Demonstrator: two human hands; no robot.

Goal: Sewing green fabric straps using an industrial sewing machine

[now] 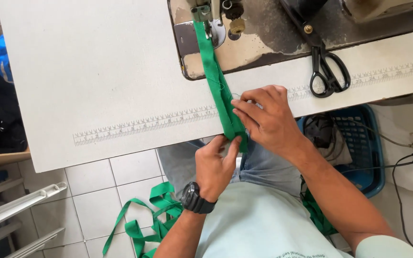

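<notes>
Pinching green fabric strip [221, 91] at table [96, 71] front edge: left hand [216, 165] gripping below, right hand [264, 117] pressing closed fingers above. Lying well apart, black scissors [328, 71]; leaving open room leftward.

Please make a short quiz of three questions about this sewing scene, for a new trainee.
1. True or false: the green strip runs under the machine's presser foot.
2. What lies on the table, right of the strip? A) scissors B) pliers C) a knife
3. Which hand wears the black watch?

Key:
1. True.
2. A, the black scissors.
3. The left hand; the right hand presses the strip at the table edge.
</notes>
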